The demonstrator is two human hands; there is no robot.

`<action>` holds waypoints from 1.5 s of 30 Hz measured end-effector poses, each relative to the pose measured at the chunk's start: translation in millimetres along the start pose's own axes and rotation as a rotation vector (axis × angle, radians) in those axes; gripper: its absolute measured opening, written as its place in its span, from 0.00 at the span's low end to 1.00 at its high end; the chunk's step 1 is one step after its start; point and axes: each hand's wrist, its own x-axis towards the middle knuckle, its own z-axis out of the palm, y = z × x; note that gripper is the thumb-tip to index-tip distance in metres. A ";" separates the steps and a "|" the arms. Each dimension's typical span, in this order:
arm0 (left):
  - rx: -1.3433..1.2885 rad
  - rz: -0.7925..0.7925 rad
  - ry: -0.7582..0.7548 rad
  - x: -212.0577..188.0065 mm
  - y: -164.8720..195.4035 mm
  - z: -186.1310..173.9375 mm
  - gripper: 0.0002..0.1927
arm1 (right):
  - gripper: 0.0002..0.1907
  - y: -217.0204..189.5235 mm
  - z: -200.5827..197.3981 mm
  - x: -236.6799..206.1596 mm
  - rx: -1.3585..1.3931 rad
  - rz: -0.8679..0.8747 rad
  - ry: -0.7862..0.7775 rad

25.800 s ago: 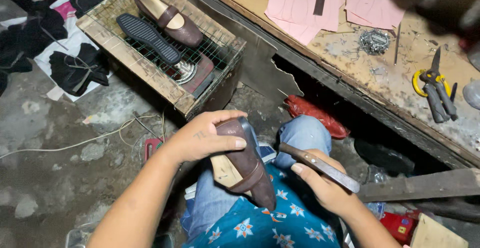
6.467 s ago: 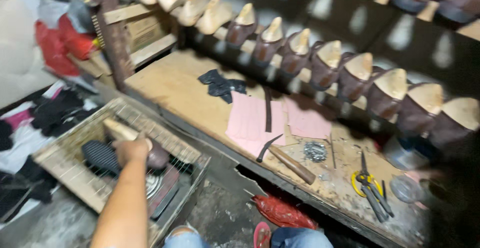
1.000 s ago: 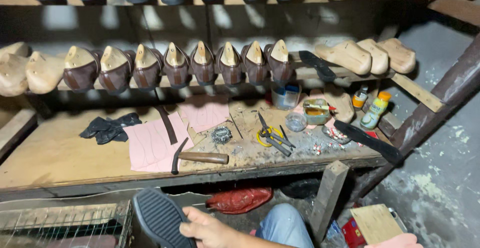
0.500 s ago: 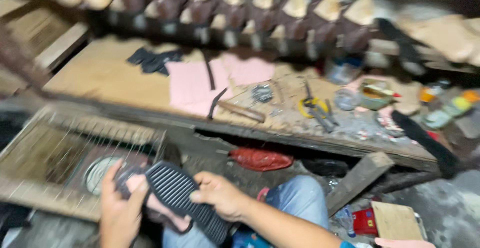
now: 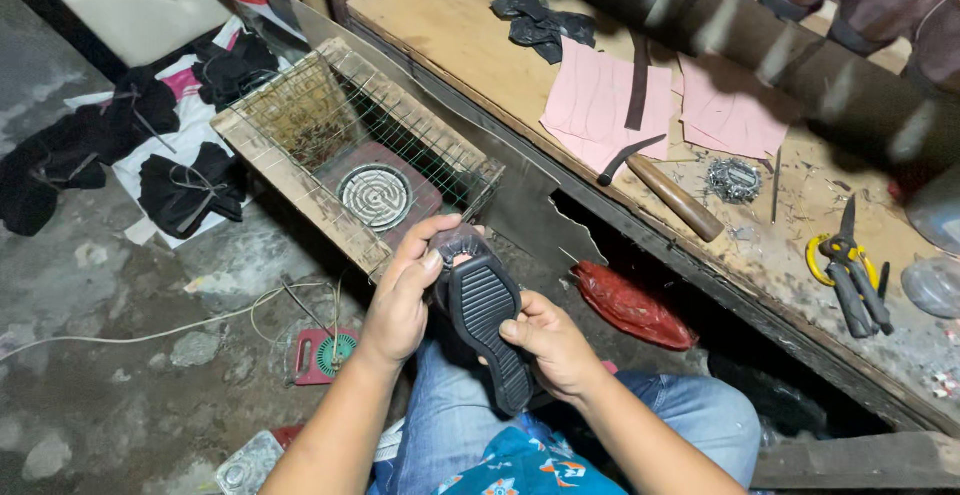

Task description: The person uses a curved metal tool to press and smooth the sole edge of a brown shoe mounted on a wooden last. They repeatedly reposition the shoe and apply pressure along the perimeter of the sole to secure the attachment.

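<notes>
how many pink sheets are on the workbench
2. One pink sheet lies beside the black scraps, with a dark strip across it. The second pink sheet lies to its right, near the pile of nails. More could lie hidden under them.

Both hands grip a black ribbed rubber shoe sole (image 5: 488, 325), left hand (image 5: 400, 300) at its toe, right hand (image 5: 550, 345) along its side, just in front of the wood-framed wire-mesh box (image 5: 300, 170) holding a round coil heater (image 5: 375, 195).

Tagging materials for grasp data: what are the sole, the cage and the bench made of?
Sole: black, matte, ribbed tread, likely rubber. Both hands hold it.
Cage: pale wood frame with thin wire mesh, rough finish.
Bench: bare wood board, unfinished, scuffed and stained.
</notes>
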 end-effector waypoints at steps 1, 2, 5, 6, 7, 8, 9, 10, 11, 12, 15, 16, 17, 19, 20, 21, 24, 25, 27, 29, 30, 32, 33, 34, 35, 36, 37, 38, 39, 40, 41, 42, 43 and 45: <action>-0.004 -0.004 0.007 -0.9 0.3 -1.2 0.24 | 0.17 0.7 -0.5 1.3 -0.006 0.007 0.006; -0.008 -0.008 0.012 -1.3 0.2 -2.5 0.24 | 0.17 1.5 -1.0 2.8 -0.006 0.005 0.005; -0.013 -0.008 0.015 -2.4 0.2 -4.7 0.24 | 0.17 2.3 -1.4 5.7 -0.006 0.002 0.008; -0.015 -0.015 0.017 -2.6 0.3 -4.9 0.24 | 0.16 2.0 -1.0 6.5 -0.009 -0.002 0.009; -0.018 -0.021 0.018 -2.9 0.3 -4.8 0.24 | 0.16 1.8 -0.5 6.9 -0.012 -0.005 0.011; -0.021 -0.029 0.020 -3.2 0.5 -4.6 0.24 | 0.16 1.3 0.2 7.2 -0.018 0.000 0.018; -0.022 -0.036 0.022 -3.4 0.5 -4.3 0.24 | 0.16 0.7 1.0 7.4 -0.024 0.005 0.024; -0.022 -0.042 0.022 -3.6 0.6 -4.1 0.24 | 0.16 0.1 1.8 7.6 -0.030 0.009 0.030; -0.023 -0.048 0.023 -3.7 0.7 -3.8 0.24 | 0.16 -0.7 2.6 7.8 -0.029 0.014 0.039; -0.012 -0.039 0.020 -3.9 0.7 -3.9 0.24 | 0.16 -1.3 3.4 8.1 -0.028 0.021 0.047; 0.004 -0.028 0.016 -3.8 0.8 -4.2 0.24 | 0.16 -3.3 5.3 9.2 -0.028 0.017 0.051; -0.004 -0.033 0.018 -3.7 0.9 -4.4 0.24 | 0.16 -3.8 5.9 9.5 -0.028 0.012 0.048; -0.011 -0.038 0.019 -3.7 1.0 -4.6 0.24 | 0.15 -4.1 6.4 9.9 -0.032 0.015 0.055; 0.002 -0.032 0.020 -3.7 1.5 -5.0 0.25 | 0.15 -4.8 7.5 10.4 -0.040 0.021 0.070; 0.008 -0.031 0.022 -4.1 1.8 -5.2 0.25 | 0.15 -5.2 8.2 10.6 -0.043 0.020 0.063; 0.001 -0.028 0.020 -4.4 2.1 -5.4 0.25 | 0.15 -5.4 8.7 10.7 -0.047 0.019 0.056; -0.013 -0.018 0.016 -5.4 3.1 -6.1 0.25 | 0.15 -5.9 10.3 10.9 -0.049 0.021 0.053; -0.015 -0.015 0.016 -5.5 3.4 -6.3 0.25 | 0.15 -6.1 10.8 11.1 -0.048 0.021 0.054; -0.014 -0.014 0.016 -5.4 3.7 -6.5 0.25 | 0.15 -6.3 11.5 11.6 -0.049 0.020 0.043; -0.009 -0.015 0.019 -5.0 4.0 -6.5 0.25 | 0.15 -6.5 12.0 12.3 -0.045 0.022 0.042; -0.004 -0.013 0.019 -4.6 4.1 -6.5 0.25 | 0.15 -6.6 12.3 12.6 -0.041 0.026 0.046; 0.007 -0.010 0.022 -4.3 4.5 -6.8 0.25 | 0.15 -6.6 12.9 13.1 -0.032 0.030 0.057; 0.005 -0.010 0.022 -4.2 4.6 -7.1 0.26 | 0.15 -6.4 13.2 13.2 -0.028 0.028 0.064; 0.002 -0.010 0.021 -4.5 4.8 -7.6 0.26 | 0.15 -6.3 13.7 13.2 -0.023 0.026 0.070; -0.001 -0.011 0.021 -4.8 4.6 -7.8 0.27 | 0.15 -6.2 14.2 13.1 -0.026 0.033 0.084; -0.024 0.004 0.009 -5.4 4.3 -8.0 0.26 | 0.14 -6.0 14.8 12.9 -0.028 0.040 0.098; -0.048 0.018 -0.003 -6.0 3.7 -7.9 0.26 | 0.14 -6.0 15.5 12.7 -0.030 0.047 0.112; -0.071 0.033 -0.015 -6.8 2.8 -7.6 0.26 | 0.14 -5.9 16.2 12.4 -0.026 0.049 0.121; -0.022 0.040 0.000 -7.6 1.7 -6.9 0.26 | 0.15 -6.0 16.8 12.3 -0.022 0.050 0.130; 0.026 0.047 0.015 -8.0 0.0 -5.5 0.28 | 0.15 -6.0 17.5 12.1 -0.017 0.052 0.139; 0.075 0.055 0.031 -8.4 -1.7 -4.0 0.30 | 0.14 -6.1 18.0 12.1 -0.019 0.057 0.137; 0.076 0.051 0.052 -9.0 -3.2 -2.6 0.31 | 0.14 -6.2 18.5 12.1 -0.021 0.063 0.135; 0.076 0.047 0.074 -9.3 -4.6 -1.1 0.31 | 0.14 -6.3 18.9 12.2 -0.023 0.069 0.133; 0.086 0.044 0.102 -9.9 -5.8 0.5 0.32 | 0.14 -6.4 19.2 12.6 -0.030 0.068 0.142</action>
